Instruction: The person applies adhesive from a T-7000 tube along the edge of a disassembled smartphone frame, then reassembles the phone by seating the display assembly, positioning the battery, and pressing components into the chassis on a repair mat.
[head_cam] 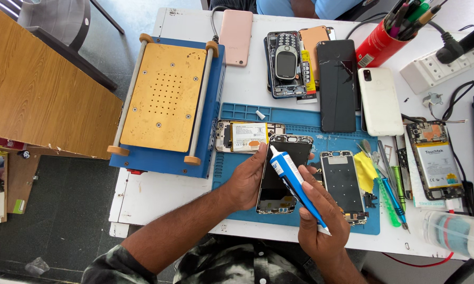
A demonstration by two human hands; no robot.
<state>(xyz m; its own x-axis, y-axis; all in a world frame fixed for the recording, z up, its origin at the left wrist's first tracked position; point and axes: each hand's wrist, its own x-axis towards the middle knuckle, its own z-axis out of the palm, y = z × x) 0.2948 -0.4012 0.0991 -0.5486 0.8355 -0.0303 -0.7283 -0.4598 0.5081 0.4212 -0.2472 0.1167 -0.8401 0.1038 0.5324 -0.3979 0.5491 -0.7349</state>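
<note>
**Adhesive Application to Phone Frame**

On the blue work mat (237, 113), at the 6 o'clock edge of the desk (152, 197), you have an opened phone frame (281, 176) lying flat with its inner side up.

Left hand (247, 181): your fingers are closed around the frame's 9 o'clock edge, steadying it against the mat.

Right hand (321, 218): your fingers are clamped on a blue-and-white glue tube (295, 184). The tube lies diagonally over the frame, its white nozzle pointing to 11 o'clock and resting near the frame's upper edge.

Step in hand, as judged from this position: laying adhesive along the frame border, starting at the top.

Requirements for the next move, as a judgement:
- Keep the frame pinned flat so it cannot slide.
- Hold the nozzle on the narrow rim, clear of the inner parts.
- Squeeze lightly and evenly; excess glue may spread inward.

Surrounding items:
- A second stripped phone body (343, 184) lies just beside the frame at 3 o'clock.
- A phone chassis with battery (247, 137) lies at 11 o'clock.
- Green and blue hand tools (392, 192) lie farther toward 3 o'clock.
- A blue heating plate unit (166, 102) stands at 10 o'clock.
- A red pen holder (381, 42) stands at 1 o'clock.
</note>
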